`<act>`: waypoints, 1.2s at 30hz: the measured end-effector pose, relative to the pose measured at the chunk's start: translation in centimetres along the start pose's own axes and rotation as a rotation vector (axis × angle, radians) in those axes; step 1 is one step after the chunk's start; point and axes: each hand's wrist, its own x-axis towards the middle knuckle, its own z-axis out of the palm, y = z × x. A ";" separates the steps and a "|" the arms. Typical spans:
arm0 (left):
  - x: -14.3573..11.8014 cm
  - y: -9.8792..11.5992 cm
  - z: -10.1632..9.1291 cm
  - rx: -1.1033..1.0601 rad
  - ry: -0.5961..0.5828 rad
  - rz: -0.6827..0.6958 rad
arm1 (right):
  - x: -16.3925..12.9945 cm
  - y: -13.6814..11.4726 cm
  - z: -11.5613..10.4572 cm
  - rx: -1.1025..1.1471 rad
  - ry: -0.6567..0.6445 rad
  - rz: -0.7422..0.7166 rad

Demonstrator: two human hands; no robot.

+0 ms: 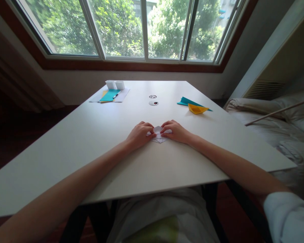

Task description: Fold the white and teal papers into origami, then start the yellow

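Note:
A small folded piece of white paper (158, 134) lies on the white table (96, 135) in front of me. My left hand (140, 133) pinches its left side with fingers curled down on it. My right hand (174, 131) pinches its right side the same way. Both hands rest on the tabletop, and most of the paper is hidden under my fingers.
A yellow folded paper boat (197, 108) sits on a teal sheet (186, 101) at the far right. Far left, a teal sheet with a pen (109, 95) lies on white paper beside two white paper boxes (115, 84). Two cable holes (153, 103) mark the middle. A couch (276, 125) stands right.

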 end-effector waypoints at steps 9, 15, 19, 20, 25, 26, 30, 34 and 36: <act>-0.1 1.2 -0.6 0.087 -0.019 0.021 | -0.1 -0.9 -0.5 -0.036 0.010 0.016; -0.1 1.6 -0.8 0.173 -0.106 0.038 | -0.1 -1.1 -0.5 -0.107 -0.066 -0.021; 0.0 2.1 -0.8 0.248 -0.125 0.027 | -0.1 -1.6 -0.6 -0.196 -0.103 -0.001; 0.0 2.2 -0.7 0.267 -0.126 0.020 | -0.2 -1.7 -0.6 -0.220 -0.111 0.002; -0.1 2.7 -0.8 0.367 -0.150 0.008 | -0.2 -2.3 -0.8 -0.332 -0.136 0.029; -0.1 2.9 -0.8 0.387 -0.157 0.011 | -0.1 -2.4 -0.8 -0.347 -0.138 0.037; -0.1 3.4 -1.2 0.440 -0.155 0.028 | 0.0 -2.9 -1.0 -0.424 -0.130 0.056; -0.2 4.0 -1.4 0.463 -0.111 -0.010 | -0.1 -3.3 -1.0 -0.519 -0.099 0.094; -0.2 4.1 -1.3 0.467 -0.093 -0.035 | -0.2 -3.2 -1.0 -0.523 -0.078 0.106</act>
